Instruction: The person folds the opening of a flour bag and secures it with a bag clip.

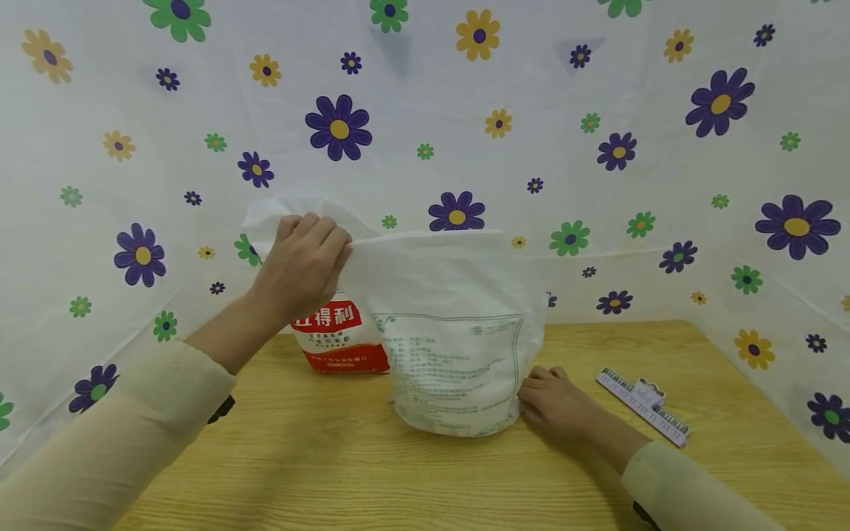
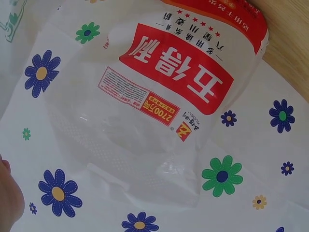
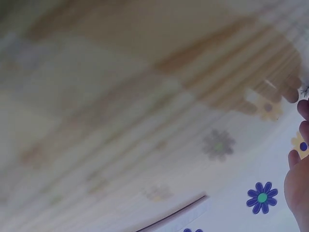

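A white plastic bag point(image 1: 458, 369) with a green-framed block of printed text stands on the table, its upper part pulled up to the left. My left hand point(image 1: 302, 258) grips its gathered top; only a sliver of that hand point(image 2: 9, 200) enters the left wrist view. Low down at the bag's right edge, the curled fingers of my right hand point(image 1: 561, 402) hold its bottom corner, though the fingertips are partly hidden. Most of the right wrist view is blurred, with part of the hand point(image 3: 297, 188) at its right edge.
A red-and-white flour bag point(image 1: 345, 354) stands behind the white bag, to the left. On the right lies a white sealing clip point(image 1: 644, 405) with a piano-key pattern. Flower-printed sheeting point(image 1: 412, 88) surrounds the wooden table point(image 1: 319, 472) at the back and sides.
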The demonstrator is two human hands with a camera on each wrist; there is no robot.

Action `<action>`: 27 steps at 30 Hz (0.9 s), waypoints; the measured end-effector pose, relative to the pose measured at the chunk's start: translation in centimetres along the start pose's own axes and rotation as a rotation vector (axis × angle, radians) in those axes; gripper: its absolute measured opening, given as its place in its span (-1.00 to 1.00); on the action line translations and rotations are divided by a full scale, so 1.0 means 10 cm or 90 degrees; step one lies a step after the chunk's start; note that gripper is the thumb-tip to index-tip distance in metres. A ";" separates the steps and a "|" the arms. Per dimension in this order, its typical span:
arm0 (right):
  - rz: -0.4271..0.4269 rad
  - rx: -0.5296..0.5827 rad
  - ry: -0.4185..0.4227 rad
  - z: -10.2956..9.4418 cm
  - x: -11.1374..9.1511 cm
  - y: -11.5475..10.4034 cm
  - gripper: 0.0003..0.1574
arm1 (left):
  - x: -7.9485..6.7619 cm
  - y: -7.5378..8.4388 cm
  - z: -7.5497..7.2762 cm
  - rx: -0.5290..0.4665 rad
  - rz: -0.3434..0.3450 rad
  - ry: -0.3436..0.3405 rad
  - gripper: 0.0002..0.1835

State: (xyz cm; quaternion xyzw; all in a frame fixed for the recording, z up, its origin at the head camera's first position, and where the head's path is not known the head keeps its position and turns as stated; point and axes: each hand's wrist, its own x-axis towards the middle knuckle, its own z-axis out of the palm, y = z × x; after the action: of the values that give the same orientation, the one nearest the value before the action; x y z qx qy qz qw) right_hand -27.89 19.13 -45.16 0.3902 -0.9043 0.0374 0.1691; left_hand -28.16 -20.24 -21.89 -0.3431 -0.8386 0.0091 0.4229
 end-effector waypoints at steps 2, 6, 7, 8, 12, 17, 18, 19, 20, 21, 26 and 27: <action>0.010 0.008 -0.005 -0.01 -0.04 0.03 -0.88 | 0.01 0.02 0.01 0.000 0.000 -0.002 -0.79; 0.016 0.021 0.000 -0.03 -0.10 0.09 -0.82 | 0.04 0.07 0.02 -0.004 0.005 -0.006 -0.80; 0.015 0.022 0.005 -0.03 -0.12 0.11 -0.82 | 0.05 0.08 0.03 -0.005 0.006 -0.006 -0.81; 0.016 0.020 0.009 -0.03 -0.13 0.13 -0.81 | 0.06 0.10 0.03 -0.006 0.008 -0.007 -0.81; 0.020 0.012 0.021 -0.02 -0.20 0.21 -0.82 | 0.12 0.18 0.05 -0.011 0.020 -0.005 -0.83; 0.050 0.023 0.008 -0.06 -0.25 0.30 -0.75 | 0.23 0.25 0.08 -0.015 0.026 0.002 -0.79; 0.055 0.031 0.005 -0.07 -0.24 0.31 -0.76 | 0.25 0.26 0.09 -0.013 0.020 0.000 -0.78; 0.057 0.033 -0.001 -0.08 -0.24 0.32 -0.79 | 0.27 0.27 0.09 -0.009 0.013 -0.005 -0.78; 0.057 0.032 0.000 -0.10 -0.23 0.32 -0.82 | 0.29 0.27 0.10 -0.005 0.004 -0.013 -0.77; 0.058 0.035 -0.004 -0.13 -0.22 0.33 -0.84 | 0.31 0.28 0.11 0.001 -0.003 -0.023 -0.76; 0.079 0.070 0.029 -0.43 -0.11 0.42 -0.82 | 0.41 0.32 0.13 0.031 -0.007 -0.065 -0.70; 0.088 0.084 0.040 -0.53 -0.09 0.44 -0.76 | 0.43 0.33 0.13 0.034 0.000 -0.066 -0.69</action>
State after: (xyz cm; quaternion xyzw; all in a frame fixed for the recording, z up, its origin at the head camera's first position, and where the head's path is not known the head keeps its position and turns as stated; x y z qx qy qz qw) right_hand -29.05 23.86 -40.16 0.3361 -0.9188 0.1203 0.1684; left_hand -28.97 -14.82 -20.75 -0.3305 -0.8591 0.0495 0.3877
